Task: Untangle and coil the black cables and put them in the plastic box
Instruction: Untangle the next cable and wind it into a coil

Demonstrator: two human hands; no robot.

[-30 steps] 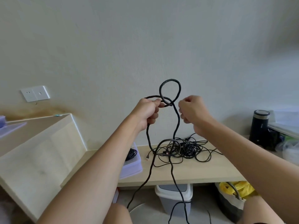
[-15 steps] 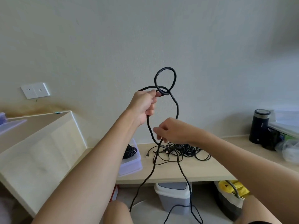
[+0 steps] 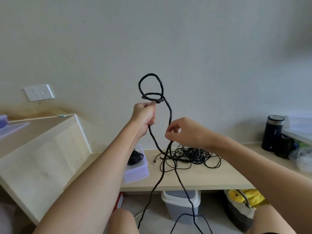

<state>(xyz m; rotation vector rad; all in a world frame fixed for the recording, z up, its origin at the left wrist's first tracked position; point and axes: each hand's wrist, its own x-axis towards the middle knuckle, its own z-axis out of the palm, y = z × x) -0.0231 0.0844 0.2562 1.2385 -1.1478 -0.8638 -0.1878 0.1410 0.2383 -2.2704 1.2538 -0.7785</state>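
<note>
My left hand (image 3: 144, 115) grips a thick black cable (image 3: 170, 114) raised in front of the wall; small loops of it stand above the fist. My right hand (image 3: 183, 132) pinches the same cable lower down, to the right of the left hand. From there the cable hangs over the desk edge to the floor. A tangled pile of thin black cables (image 3: 190, 153) lies on the desk behind it. The clear plastic box (image 3: 136, 173) sits on the desk at the left, with one coiled black cable (image 3: 135, 157) in it, partly hidden by my left forearm.
The light wooden desk (image 3: 194, 179) runs along the wall, with a dark flask (image 3: 272, 132) and clutter at its right end. Below it stand a grey bin (image 3: 181, 205) and a bag with yellow contents (image 3: 243, 205). A slanted wooden board (image 3: 42, 157) rises at the left.
My right hand dropped from beside the loops to the hanging stretch of cable and now pinches it a little further right. The loops above my left hand have shifted slightly.
</note>
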